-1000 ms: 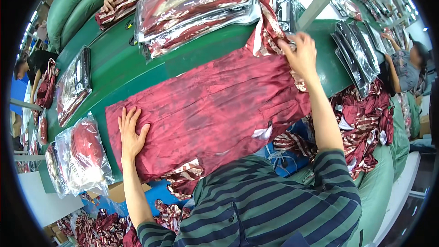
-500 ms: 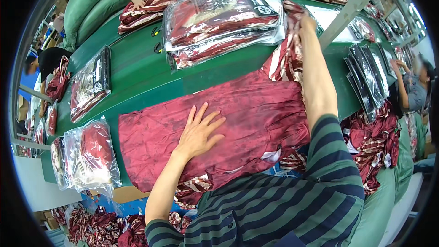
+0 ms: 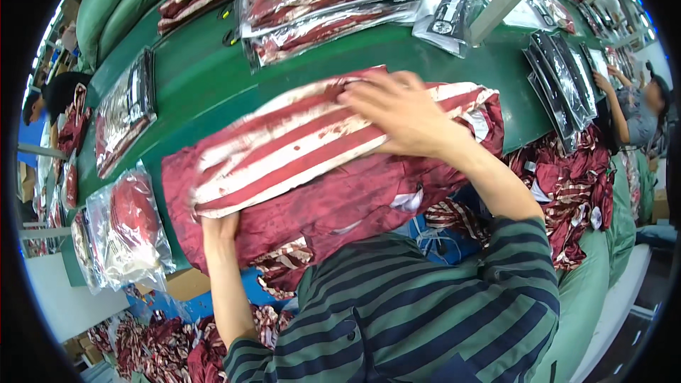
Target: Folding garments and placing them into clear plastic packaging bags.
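A dark red satiny garment lies spread on the green table before me. Its red-and-white striped part, stained with reddish blotches, is folded over the top of the red body. My right hand rests on the striped part, fingers stretched out flat and somewhat blurred. At the left end, my left hand reaches in under the striped fold, which hides its fingers. Near the edge closest to me, a white label shows on the garment.
A stack of bagged garments stands beyond the work, with a clear bagged packet beside it. More bagged garments lie at the left. Dark flat packages and a grey post are on the right. Co-workers stand around.
The right hand has come back from the far right, bringing the striped part over the red body. My left hand has shifted left and slipped beneath the striped fold.
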A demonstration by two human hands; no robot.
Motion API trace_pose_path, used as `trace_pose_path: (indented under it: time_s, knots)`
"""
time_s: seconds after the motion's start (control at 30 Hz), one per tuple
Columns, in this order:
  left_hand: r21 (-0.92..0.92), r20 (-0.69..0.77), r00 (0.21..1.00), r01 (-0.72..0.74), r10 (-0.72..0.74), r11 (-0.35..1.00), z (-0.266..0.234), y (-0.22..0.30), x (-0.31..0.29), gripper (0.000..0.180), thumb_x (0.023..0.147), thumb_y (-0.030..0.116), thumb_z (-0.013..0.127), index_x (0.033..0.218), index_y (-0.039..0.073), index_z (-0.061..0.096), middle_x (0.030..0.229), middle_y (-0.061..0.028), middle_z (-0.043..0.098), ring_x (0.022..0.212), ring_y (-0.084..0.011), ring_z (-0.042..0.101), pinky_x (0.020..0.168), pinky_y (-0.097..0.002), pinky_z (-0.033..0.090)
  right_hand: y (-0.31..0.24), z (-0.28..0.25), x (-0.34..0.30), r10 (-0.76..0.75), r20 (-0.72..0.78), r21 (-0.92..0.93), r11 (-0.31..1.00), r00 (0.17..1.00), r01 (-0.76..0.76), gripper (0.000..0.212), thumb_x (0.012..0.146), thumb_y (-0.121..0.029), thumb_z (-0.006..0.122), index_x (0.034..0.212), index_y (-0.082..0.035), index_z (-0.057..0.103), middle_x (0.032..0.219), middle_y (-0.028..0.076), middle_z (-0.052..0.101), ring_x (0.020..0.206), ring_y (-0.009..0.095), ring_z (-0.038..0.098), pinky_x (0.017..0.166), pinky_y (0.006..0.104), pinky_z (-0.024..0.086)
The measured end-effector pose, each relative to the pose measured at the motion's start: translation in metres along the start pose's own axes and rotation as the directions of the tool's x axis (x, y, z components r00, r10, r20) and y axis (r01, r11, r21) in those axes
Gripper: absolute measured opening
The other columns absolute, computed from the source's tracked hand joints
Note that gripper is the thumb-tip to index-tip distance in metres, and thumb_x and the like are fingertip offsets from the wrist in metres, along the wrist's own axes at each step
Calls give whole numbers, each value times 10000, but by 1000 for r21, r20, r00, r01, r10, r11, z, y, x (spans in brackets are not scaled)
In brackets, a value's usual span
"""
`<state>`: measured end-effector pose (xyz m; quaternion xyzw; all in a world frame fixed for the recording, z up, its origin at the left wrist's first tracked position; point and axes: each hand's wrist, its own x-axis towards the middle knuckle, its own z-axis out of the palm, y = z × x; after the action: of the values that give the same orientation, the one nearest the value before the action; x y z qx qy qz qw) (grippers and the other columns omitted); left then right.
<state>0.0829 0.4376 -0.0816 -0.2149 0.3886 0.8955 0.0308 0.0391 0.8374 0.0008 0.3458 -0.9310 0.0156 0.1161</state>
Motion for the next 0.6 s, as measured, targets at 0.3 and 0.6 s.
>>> trace_pose_path:
  time_s: [0.3,0.6]
  knots:
    - [-138,137,984,-98,117,986,-97,17,2,431,995,134,540,1420,92,479,1468,-103,507,1361,-269,479,1215,-415,315,100,16,-105,553,188,602,589,812,-540,726,884,-484,701,1438,-73,474,1384,164,563,1200,342,580,966,425,488]
    - [-42,286,950,-120,128,992,-96,6,10,460,973,182,604,1409,95,490,1464,-89,513,1376,-248,462,1208,-387,310,231,73,-12,982,103,963,-138,-159,-229,527,757,-236,824,1099,114,630,991,199,677,852,313,661,714,395,559]
